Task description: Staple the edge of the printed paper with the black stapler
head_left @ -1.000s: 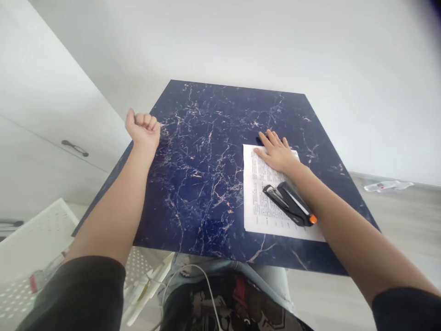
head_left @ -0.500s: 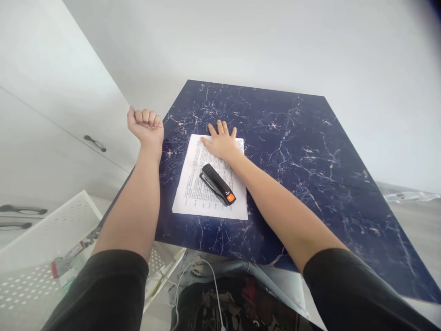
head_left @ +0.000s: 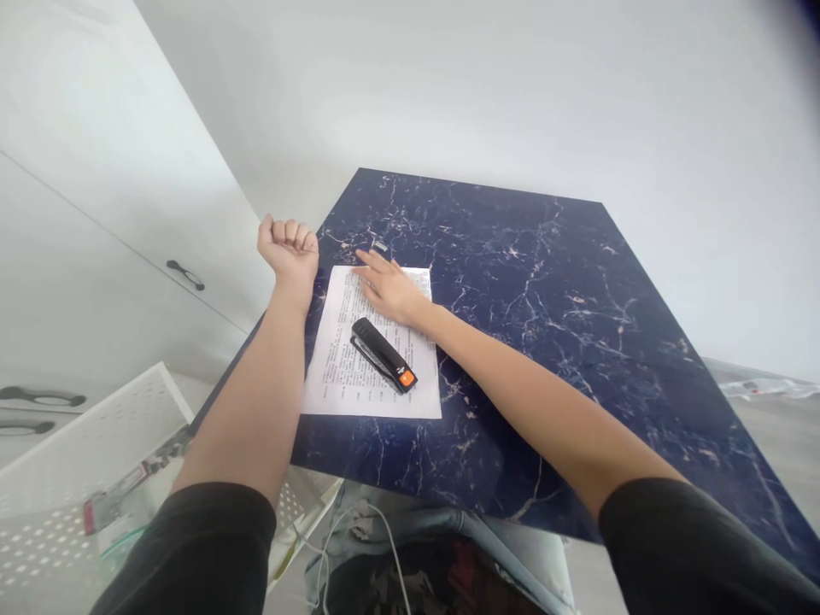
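A printed sheet of paper (head_left: 346, 363) lies near the left front of the dark blue marbled table (head_left: 544, 316). A black stapler (head_left: 383, 355) with an orange end rests on the paper. My right hand (head_left: 388, 285) lies flat on the paper's far edge, fingers stretched out toward the left. My left hand (head_left: 289, 245) is a closed fist at the table's left edge, just left of the paper, with nothing showing in it.
A white perforated basket (head_left: 83, 461) with packets in it stands at the lower left. White cabinet doors with dark handles (head_left: 185, 274) run along the left. A white wall is behind the table. A white cable (head_left: 384, 530) hangs over my lap.
My right hand has slid the paper and stapler from the table's right side to its left side. Its fingers now point more to the left. The left fist has stayed at the table's left edge.
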